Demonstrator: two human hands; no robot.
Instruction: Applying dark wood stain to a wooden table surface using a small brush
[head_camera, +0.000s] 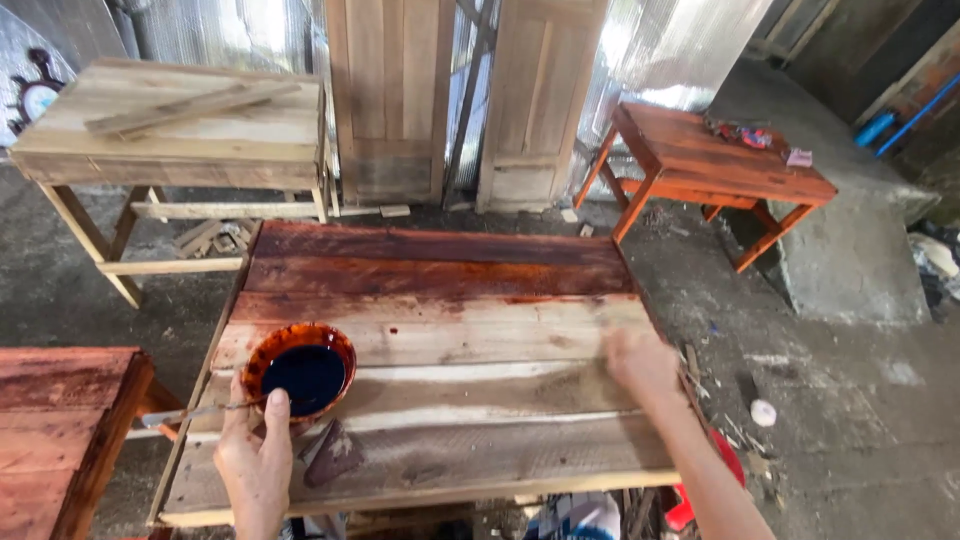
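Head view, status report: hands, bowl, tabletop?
Left hand at bowl of dark stain, rim pinched. Right hand flat on half-stained tabletop. Dark rag beside bowl.

Orange-stained bowl (300, 371) of dark liquid; tabletop (450, 330) half red-brown, half pale.

A rough carpentry workshop: a half-stained plank surface (440, 340) at centre, an unfinished wooden table (170, 125) at 10 o'clock, a stained red table (715, 160) at 2 o'clock, bare door panels (390, 95) at 12 o'clock, offcuts (215, 238) on concrete floor (850, 420).
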